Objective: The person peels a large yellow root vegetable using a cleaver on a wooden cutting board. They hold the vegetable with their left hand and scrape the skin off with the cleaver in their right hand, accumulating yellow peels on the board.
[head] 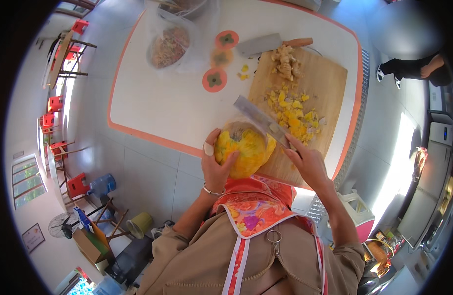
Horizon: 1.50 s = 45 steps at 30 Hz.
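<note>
My left hand point(218, 162) is closed around the side of a round yellow vegetable or fruit point(245, 151), whose flesh shows and whose top looks greyish and rough. In my right hand point(305, 158) is a knife point(261, 120), its flat blade slanting up and left beside the yellow thing. Below the blade and to its right, chopped yellow pieces point(296, 114) lie on a wooden cutting board point(329, 84). A knobbly ginger root point(286, 63) sits near the board's top. Whether the blade touches the yellow thing, I cannot tell.
A cleaver point(261, 43) with a wooden handle lies across the board's far corner. Clear plastic bags hold a bowl of food point(170, 47) on the white table point(156, 107). Three fruit-shaped printed motifs point(214, 80) mark the tabletop. A person's legs point(403, 70) are at the upper right.
</note>
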Each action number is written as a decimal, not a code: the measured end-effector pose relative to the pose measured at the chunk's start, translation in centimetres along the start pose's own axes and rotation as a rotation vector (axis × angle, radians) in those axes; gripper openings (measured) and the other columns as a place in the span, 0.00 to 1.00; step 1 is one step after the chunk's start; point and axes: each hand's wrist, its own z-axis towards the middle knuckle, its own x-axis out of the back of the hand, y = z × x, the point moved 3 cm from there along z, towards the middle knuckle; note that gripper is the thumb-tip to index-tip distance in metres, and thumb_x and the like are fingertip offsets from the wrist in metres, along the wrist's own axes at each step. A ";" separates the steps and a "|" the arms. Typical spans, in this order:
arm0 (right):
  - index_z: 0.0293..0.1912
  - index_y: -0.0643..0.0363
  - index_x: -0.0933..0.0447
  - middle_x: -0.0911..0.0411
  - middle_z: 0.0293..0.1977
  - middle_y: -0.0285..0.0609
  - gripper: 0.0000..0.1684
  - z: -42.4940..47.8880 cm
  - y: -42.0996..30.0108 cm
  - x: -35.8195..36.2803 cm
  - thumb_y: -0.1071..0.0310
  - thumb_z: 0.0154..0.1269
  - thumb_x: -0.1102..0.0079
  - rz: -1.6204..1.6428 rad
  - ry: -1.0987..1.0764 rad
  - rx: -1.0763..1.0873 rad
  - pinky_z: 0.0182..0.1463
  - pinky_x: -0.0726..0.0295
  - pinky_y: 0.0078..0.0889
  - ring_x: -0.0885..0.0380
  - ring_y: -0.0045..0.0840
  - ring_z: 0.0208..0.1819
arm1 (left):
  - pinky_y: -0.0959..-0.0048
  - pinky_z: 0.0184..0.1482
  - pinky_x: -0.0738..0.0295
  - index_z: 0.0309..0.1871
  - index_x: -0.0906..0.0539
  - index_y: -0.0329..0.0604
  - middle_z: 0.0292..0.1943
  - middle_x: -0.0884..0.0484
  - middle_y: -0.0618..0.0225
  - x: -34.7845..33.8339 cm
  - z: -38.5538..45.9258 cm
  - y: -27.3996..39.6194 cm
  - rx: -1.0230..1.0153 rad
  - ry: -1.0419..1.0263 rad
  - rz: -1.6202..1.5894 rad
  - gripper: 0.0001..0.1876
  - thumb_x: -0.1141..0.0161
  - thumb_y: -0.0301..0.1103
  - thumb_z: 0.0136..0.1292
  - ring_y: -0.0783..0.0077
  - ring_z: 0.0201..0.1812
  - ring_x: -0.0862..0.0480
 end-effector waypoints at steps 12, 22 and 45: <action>0.66 0.48 0.34 0.23 0.21 0.38 0.36 -4.1 -5.6 3.2 0.44 0.63 0.42 -0.338 -0.189 0.269 0.26 0.24 0.36 0.21 0.34 0.23 | 0.69 0.61 0.31 0.62 0.29 0.35 0.59 0.26 0.59 0.0 -0.9 -0.7 0.000 0.059 -0.175 0.28 0.37 0.35 0.60 0.67 0.59 0.25; 0.69 0.49 0.37 0.23 0.21 0.38 0.45 -4.2 -7.7 4.1 0.48 0.54 0.33 -0.549 -0.308 0.236 0.26 0.26 0.33 0.22 0.31 0.21 | 0.69 0.64 0.33 0.69 0.39 0.37 0.61 0.29 0.58 0.7 -2.6 -2.4 0.222 -0.005 -0.454 0.40 0.34 0.48 0.60 0.67 0.61 0.28; 0.66 0.52 0.33 0.24 0.20 0.35 0.41 -4.4 -10.4 3.1 0.50 0.56 0.32 -0.594 -0.219 0.369 0.22 0.27 0.30 0.23 0.25 0.19 | 0.69 0.61 0.31 0.71 0.42 0.43 0.59 0.29 0.57 -0.6 -3.9 -4.6 0.290 0.045 -0.626 0.43 0.33 0.49 0.58 0.66 0.59 0.26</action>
